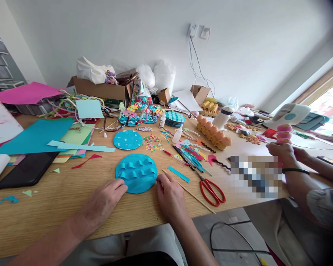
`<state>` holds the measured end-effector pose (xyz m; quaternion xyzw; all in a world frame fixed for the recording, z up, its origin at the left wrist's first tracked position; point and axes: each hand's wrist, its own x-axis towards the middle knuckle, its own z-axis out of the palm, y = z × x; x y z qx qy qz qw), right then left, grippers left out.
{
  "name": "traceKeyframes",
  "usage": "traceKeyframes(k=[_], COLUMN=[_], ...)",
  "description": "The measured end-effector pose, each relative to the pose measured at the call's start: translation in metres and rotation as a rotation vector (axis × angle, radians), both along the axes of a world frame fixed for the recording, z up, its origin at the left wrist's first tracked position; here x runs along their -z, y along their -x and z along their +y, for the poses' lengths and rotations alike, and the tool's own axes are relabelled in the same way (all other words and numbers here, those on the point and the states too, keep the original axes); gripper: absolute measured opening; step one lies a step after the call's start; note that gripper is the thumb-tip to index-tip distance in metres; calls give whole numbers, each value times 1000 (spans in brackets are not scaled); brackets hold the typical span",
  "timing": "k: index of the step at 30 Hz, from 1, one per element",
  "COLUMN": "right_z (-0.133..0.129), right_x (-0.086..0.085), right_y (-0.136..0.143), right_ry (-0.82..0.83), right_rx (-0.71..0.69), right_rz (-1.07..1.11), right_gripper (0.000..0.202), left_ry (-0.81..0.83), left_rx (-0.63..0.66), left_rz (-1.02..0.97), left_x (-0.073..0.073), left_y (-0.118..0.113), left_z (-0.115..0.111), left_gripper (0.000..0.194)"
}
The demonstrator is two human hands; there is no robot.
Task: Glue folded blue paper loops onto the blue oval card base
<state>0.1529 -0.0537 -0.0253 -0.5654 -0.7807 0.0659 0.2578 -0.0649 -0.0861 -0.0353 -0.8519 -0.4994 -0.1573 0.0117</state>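
A round blue disc (137,181) with rows of curled blue paper strips lies on the wooden table in front of me. My left hand (111,194) holds its lower left edge, fingers pressed together. At its right edge, my right hand (170,195) pinches the rim. Just right of the disc are a short blue paper strip (178,174), a thin wooden stick (194,194) and red-handled scissors (212,191). Behind it lies a second blue disc (127,140) with small pale marks, beside scattered coloured confetti (152,143).
Coloured paper sheets (36,136) and a black phone (27,170) are at left. Glue bottles, finished blue pieces, orange egg carton (213,133) and boxes stand behind. At right, another person's hands (284,151) hold a pink piece (283,135).
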Motion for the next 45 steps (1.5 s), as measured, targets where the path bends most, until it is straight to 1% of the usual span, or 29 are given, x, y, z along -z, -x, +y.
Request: traceKeyframes(k=[7, 10, 14, 18, 24, 29, 32, 37, 45], right_z=[1, 1, 2, 2, 2, 1, 0, 0, 0], right_x=[-1, 0, 1, -1, -5, -7, -6, -3, -1], right_y=[-2, -2, -1, 1, 5, 7, 9, 9, 9], right_ry=[-32, -47, -36, -11, 29, 31, 46, 23, 27], right_rx=[-11, -37, -60, -58, -60, -63, -59, -76, -82], right_rz=[37, 60, 80, 46, -1, -16, -32, -43, -48], right_gripper=[21, 22, 22, 21, 19, 21, 20, 22, 22], left_ry=[-3, -12, -38, -39, -37, -54, -54, -48, -103], left_rx=[21, 43, 66, 90, 85, 73, 81, 72, 74], left_rz=[-68, -100, -95, -76, -112, -131, -134, -143, -149], left_x=[1, 2, 4, 6, 11, 9, 7, 4, 9], left_y=[-1, 0, 0, 1, 4, 3, 2, 1, 3], left_z=[0, 1, 2, 2, 2, 0, -1, -2, -2], left_gripper=[29, 30, 32, 33, 31, 34, 36, 36, 38])
